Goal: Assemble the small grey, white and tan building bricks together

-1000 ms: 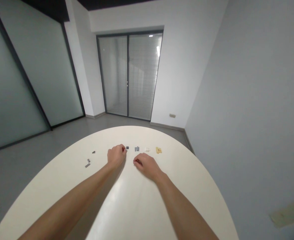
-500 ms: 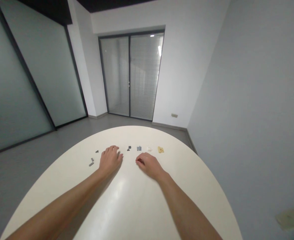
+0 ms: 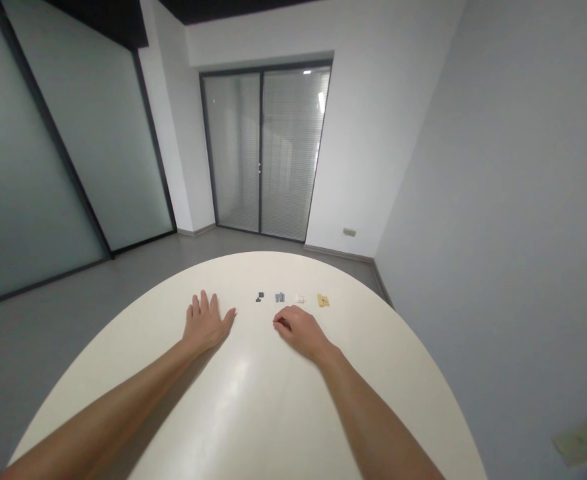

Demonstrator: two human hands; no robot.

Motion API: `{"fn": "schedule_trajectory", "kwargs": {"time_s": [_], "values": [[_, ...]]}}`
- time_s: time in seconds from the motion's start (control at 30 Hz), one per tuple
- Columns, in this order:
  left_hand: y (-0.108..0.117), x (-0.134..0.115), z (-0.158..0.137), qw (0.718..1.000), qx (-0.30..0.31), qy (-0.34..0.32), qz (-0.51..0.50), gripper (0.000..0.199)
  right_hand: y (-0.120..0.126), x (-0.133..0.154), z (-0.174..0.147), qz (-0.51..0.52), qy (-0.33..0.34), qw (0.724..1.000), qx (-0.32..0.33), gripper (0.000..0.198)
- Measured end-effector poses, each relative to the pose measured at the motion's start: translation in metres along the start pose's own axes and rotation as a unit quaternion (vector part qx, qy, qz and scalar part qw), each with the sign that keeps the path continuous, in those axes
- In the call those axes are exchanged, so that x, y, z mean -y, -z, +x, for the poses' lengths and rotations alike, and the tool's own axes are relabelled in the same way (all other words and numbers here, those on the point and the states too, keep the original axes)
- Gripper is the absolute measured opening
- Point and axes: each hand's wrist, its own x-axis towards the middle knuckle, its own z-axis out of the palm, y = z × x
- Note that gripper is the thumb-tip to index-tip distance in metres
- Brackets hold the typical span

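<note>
Across the far half of a round, cream-white desk (image 3: 273,413), four small groups of pieces form a loose row, each set apart from the next. From left to right come the dark pieces (image 3: 260,295), the blue-grey pieces (image 3: 280,297), the white pieces (image 3: 300,299) and the yellow pieces (image 3: 322,301); their exact shapes are too small to make out. To the left of the row, well apart from the dark pieces, the left hand (image 3: 204,324) is spread wide, palm down, fingers pointing away and thumb stretched toward the row; whether it presses on the surface or hangs just above it, I cannot tell. The right hand (image 3: 298,328) is curled narrow on the near side of the row, closest to the white and blue-grey pieces, thumb near the bent fingers; whether it holds anything is hidden. Beyond the desk stands a dark-framed glass door (image 3: 290,153).
</note>
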Motion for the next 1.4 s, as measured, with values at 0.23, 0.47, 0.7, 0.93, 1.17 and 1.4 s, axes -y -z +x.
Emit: {"fn": "schedule_trajectory", "kwargs": {"time_s": [0.23,0.47,0.7,0.93,1.17,1.4], "values": [[-0.004,-0.035,0.002,0.990,0.013,-0.115,-0.075,0.080,-0.001,-0.001,0.000,-0.002,0.003,1.000,-0.002,0.008],[-0.016,-0.065,-0.016,0.915,0.033,-0.285,-0.283,0.067,-0.004,-0.002,0.001,0.003,0.000,1.000,-0.003,0.006],[0.010,-0.068,-0.030,0.825,0.077,-0.280,-0.485,0.058,-0.001,0.000,0.000,0.001,-0.004,1.000,-0.002,0.008],[0.036,-0.044,-0.022,0.897,0.043,-0.237,-0.371,0.035,0.001,0.000,-0.001,0.004,-0.003,1.000,0.001,0.007],[0.046,-0.034,-0.020,0.906,0.046,-0.367,-0.203,0.012,0.004,0.000,-0.001,0.013,-0.003,1.000,0.002,0.009],[0.035,-0.043,-0.025,0.909,0.033,-0.334,-0.246,0.015,0.002,0.002,-0.003,0.007,-0.003,1.000,0.002,0.006]]}}
